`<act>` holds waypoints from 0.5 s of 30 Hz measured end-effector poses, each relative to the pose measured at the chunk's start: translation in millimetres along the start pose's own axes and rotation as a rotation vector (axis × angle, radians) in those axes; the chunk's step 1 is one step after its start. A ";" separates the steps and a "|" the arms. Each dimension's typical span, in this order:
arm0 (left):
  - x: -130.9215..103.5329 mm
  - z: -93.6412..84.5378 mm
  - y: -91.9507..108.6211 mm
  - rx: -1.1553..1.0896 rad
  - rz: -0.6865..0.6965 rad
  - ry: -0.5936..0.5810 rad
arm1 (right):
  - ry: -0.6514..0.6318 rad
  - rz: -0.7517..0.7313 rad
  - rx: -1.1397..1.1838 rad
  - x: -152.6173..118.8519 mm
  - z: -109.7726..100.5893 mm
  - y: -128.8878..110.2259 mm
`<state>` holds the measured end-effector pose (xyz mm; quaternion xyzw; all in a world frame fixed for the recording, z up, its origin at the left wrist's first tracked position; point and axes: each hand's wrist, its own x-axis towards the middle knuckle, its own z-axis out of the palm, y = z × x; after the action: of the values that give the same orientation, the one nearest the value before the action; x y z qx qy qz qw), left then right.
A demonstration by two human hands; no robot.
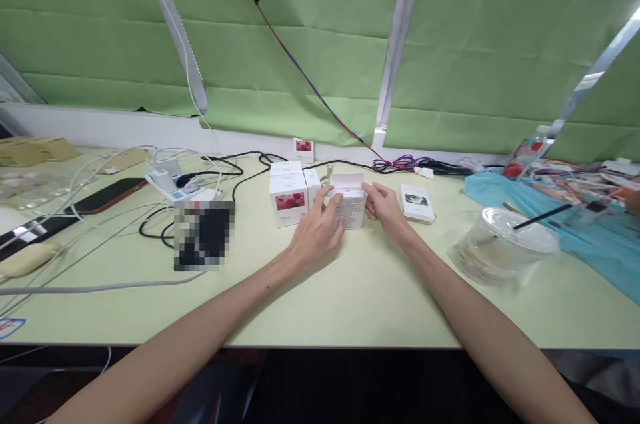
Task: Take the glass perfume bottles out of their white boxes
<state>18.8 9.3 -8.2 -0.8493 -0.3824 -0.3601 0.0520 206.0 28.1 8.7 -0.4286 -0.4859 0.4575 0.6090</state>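
Note:
A small white carton [351, 212] with fine print on its front stands on the table, its top flap raised. My left hand [320, 224] grips its left side, with fingers on the front and at the top edge. My right hand [384, 206] is closed at the upper right corner, fingers pinched by the flap. To the left stand several white boxes [290, 204] with a red flower picture, set in a row. A flatter white box [417, 203] with a green picture lies right of my right hand. What is inside the carton is hidden.
A lidded plastic cup [515, 244] with a black straw stands at right, beside blue plastic sheeting [590, 237] and a bottle [530, 151]. A power strip [183, 185], cables and phones [110, 196] lie at left. A small red-pictured card [303, 149] stands behind.

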 end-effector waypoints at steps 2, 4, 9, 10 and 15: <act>-0.2 -0.4 0.6 0.009 -0.006 0.026 | 0.006 0.020 0.029 1.1 -1.0 -0.1; -0.5 -0.8 1.7 0.020 -0.015 0.044 | 0.000 0.053 0.072 2.5 -2.5 0.0; -1.5 0.3 3.9 0.034 -0.050 0.056 | -0.011 0.044 0.104 4.2 -4.2 1.4; -1.6 0.9 3.8 0.033 -0.051 0.054 | -0.009 0.030 0.095 4.1 -3.8 1.7; -1.9 3.2 2.0 0.007 -0.035 0.070 | 0.014 0.009 0.064 2.5 -1.1 1.3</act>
<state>21.2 7.9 -11.4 -0.8292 -0.3965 -0.3890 0.0622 207.2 30.7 7.8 -0.4144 -0.4648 0.4723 0.6239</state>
